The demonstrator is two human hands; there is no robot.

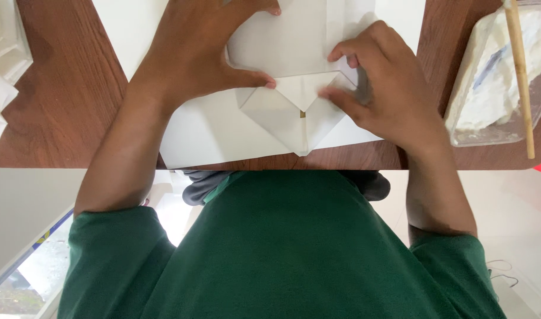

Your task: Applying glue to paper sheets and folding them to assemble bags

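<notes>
Paper first: a white, partly folded sheet of paper (pixel 294 121) is laid on a larger flat white sheet (pixel 211 133), with its pointed lower corner aimed at the near edge of the dark brown wooden table (pixel 75 106), right under both sets of fingertips. A small triangular flap sits just between the thumbs.

The left hand (pixel 193 53) is spread nearly flat, palm down, and nothing is gripped by it; the paper is only pressed, with the thumb tip touching the flap's left edge. The right hand (pixel 377 88) is curled, fingers bent in, and the flap's right edge looks to be pinched or pressed under the thumb and forefinger. Whether it's actually clamped can't be told from this angle.

Further out, past the right hand's knuckles, a clear plastic container with white stuff inside (pixel 495 82) is parked, with a thin pale wooden stick (pixel 521 77) laid across it. Beyond the left wrist, some crumpled white paper (pixel 1 65) is seen at the table's corner.

What could go wrong, probably: if the left palm's pressure is eased, the folded sheet could slide on the smooth sheet beneath, and the crease would end up crooked. A hard pull by the right fingertips could tear the small flap.
</notes>
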